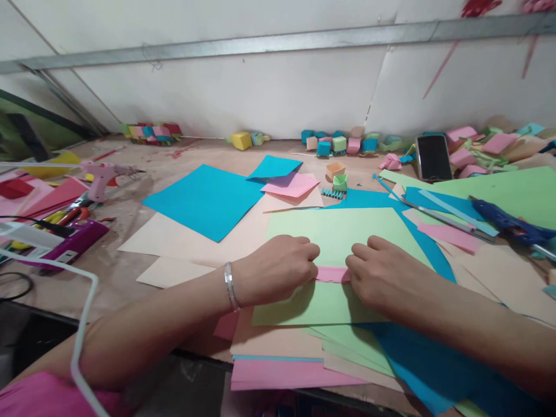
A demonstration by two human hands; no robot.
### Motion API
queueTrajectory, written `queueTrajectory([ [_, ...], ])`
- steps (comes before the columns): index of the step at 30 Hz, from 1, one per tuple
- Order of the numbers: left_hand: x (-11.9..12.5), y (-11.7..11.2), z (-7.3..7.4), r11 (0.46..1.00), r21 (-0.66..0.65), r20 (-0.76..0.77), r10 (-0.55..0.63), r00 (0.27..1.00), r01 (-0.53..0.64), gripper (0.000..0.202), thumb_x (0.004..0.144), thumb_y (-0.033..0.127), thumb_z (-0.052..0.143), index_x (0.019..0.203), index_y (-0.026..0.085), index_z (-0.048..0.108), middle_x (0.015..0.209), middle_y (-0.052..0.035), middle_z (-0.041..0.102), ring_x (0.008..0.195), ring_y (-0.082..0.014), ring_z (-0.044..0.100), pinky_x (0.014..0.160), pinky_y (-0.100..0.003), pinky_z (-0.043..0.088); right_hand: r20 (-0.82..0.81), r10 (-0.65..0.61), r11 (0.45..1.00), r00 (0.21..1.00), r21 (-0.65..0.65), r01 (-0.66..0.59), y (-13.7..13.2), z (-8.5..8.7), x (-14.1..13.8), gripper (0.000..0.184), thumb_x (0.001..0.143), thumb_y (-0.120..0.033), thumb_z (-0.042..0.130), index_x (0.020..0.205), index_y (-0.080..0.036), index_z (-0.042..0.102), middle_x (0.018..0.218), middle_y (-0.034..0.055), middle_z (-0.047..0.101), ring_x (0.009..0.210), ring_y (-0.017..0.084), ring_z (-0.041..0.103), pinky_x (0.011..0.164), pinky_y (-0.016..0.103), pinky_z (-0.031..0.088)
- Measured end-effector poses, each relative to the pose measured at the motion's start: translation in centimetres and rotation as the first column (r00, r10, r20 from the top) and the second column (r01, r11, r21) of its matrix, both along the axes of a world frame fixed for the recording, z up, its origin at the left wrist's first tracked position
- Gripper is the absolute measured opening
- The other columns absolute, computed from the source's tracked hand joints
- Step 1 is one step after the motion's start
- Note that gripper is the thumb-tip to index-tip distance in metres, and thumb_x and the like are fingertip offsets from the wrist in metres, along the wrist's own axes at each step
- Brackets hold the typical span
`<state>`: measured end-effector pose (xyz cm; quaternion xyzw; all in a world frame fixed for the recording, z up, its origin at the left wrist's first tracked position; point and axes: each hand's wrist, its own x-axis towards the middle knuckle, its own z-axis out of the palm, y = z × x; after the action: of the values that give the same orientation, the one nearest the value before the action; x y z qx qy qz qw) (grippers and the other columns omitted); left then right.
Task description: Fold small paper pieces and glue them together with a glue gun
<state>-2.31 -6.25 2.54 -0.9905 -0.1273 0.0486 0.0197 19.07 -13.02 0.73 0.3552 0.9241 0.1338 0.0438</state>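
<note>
A narrow pink paper strip (332, 274) lies across a light green paper sheet (339, 231), with its two ends under my fingers. My left hand (284, 269), a silver bracelet on its wrist, is closed on the strip's left end. On the right end, my right hand (377, 269) is closed with its fingers curled. Both hands rest low over the green sheet, their fingertips partly hidden. Beneath that sheet is a stack of pink, peach, green and blue paper (286, 373).
Blue sheets (208, 200) and pink paper (291, 185) lie beyond. Small paper boxes (339, 145) line the wall. At right are a phone (433, 157), a blue glue gun (512, 223) and a cutter knife (452, 219). A pink glue gun (102, 176) and a white cable (82, 324) are left.
</note>
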Motion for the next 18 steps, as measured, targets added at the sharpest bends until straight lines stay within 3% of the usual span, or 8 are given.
queueTrajectory([
  [7, -0.3, -0.1, 0.5, 0.999, 0.015, -0.021, -0.029, 0.999, 0.029, 0.011, 0.081, 0.01, 0.06, 0.075, 0.017, 0.066, 0.07, -0.0042, 0.055, 0.067, -0.018, 0.047, 0.051, -0.032, 0.028, 0.037, -0.084, 0.995, 0.996, -0.059, 0.086, -0.5, -0.2, 0.2, 0.018, 0.079, -0.006, 0.062, 0.067, -0.018, 0.063, 0.068, 0.0057, 0.06, 0.062, 0.017, 0.043, 0.056, 0.034, 0.012],
  [11, 0.1, -1.0, 0.7, 1.0, 0.0, -0.029, 0.014, 0.999, -0.014, 0.019, 0.087, 0.025, 0.059, 0.071, 0.017, 0.063, 0.073, -0.0052, 0.057, 0.069, -0.0194, 0.049, 0.053, -0.033, 0.03, 0.062, -0.12, 0.991, 0.991, -0.06, 0.123, -1.1, -0.3, -0.1, 0.018, 0.076, -0.001, 0.059, 0.071, -0.018, 0.064, 0.068, 0.0065, 0.06, 0.06, 0.017, 0.042, 0.055, 0.035, 0.012],
  [14, 0.4, -1.4, 0.4, 0.998, 0.017, -0.032, 0.057, 0.998, -0.057, 0.019, 0.092, 0.029, 0.053, 0.083, 0.017, 0.063, 0.076, -0.0042, 0.059, 0.068, -0.0193, 0.051, 0.052, -0.034, 0.03, 0.063, -0.109, 0.994, 0.992, -0.019, 0.11, -1.7, -0.5, -0.6, 0.019, 0.078, -0.002, 0.055, 0.081, -0.018, 0.065, 0.07, 0.0071, 0.059, 0.059, 0.018, 0.043, 0.054, 0.035, 0.011],
  [18, 0.6, -1.5, -0.2, 0.999, 0.034, -0.018, 0.028, 0.999, -0.027, 0.017, 0.092, 0.027, 0.054, 0.101, 0.016, 0.062, 0.08, -0.003, 0.061, 0.07, -0.0197, 0.053, 0.052, -0.034, 0.031, 0.086, -0.13, 0.991, 0.988, 0.033, 0.128, -2.3, -0.6, -1.6, 0.022, 0.082, -0.006, 0.052, 0.092, -0.017, 0.067, 0.071, 0.0085, 0.058, 0.063, 0.021, 0.045, 0.052, 0.036, 0.013],
])
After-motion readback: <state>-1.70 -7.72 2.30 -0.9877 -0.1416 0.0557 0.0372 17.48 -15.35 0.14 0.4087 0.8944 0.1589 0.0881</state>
